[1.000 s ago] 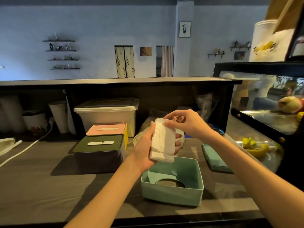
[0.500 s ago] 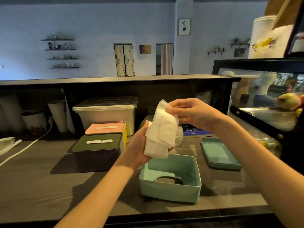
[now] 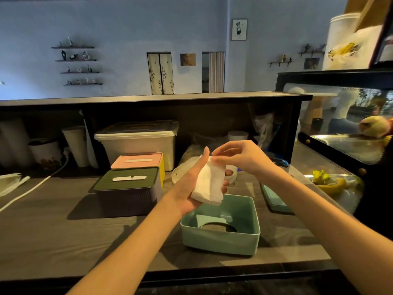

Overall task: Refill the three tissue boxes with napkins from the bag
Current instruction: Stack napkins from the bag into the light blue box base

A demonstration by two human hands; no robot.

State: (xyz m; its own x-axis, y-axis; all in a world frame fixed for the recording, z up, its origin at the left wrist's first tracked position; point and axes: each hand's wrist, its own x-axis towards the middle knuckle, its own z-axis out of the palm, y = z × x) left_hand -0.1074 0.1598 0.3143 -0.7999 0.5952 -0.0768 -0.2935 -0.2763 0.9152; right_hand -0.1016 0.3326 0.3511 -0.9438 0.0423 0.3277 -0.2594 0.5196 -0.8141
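Observation:
A stack of white napkins (image 3: pixel 209 184) lies in my left hand (image 3: pixel 189 188), whose fingers wrap round it from behind, just above the open teal tissue box (image 3: pixel 221 241). My right hand (image 3: pixel 240 157) pinches the stack's top right corner. The teal box stands lidless on the counter with a round plate inside. Its teal lid (image 3: pixel 274 199) lies flat to the right. A closed green-lidded box (image 3: pixel 127 192) and a pink-lidded box (image 3: pixel 138 161) stand to the left. The clear napkin bag (image 3: pixel 185 165) lies behind my hands, partly hidden.
A large white storage bin (image 3: pixel 138 141) sits under the shelf behind the boxes. Cups (image 3: pixel 75 143) and a white cable (image 3: pixel 32 188) are at the left. A glass display case (image 3: pixel 344 133) with fruit stands at the right. The counter's front edge (image 3: pixel 191 273) is close to me.
The napkin stack has dropped a little toward the teal box. My right hand moved from lifting a bulging fold at the top to pinching the flattened top corner.

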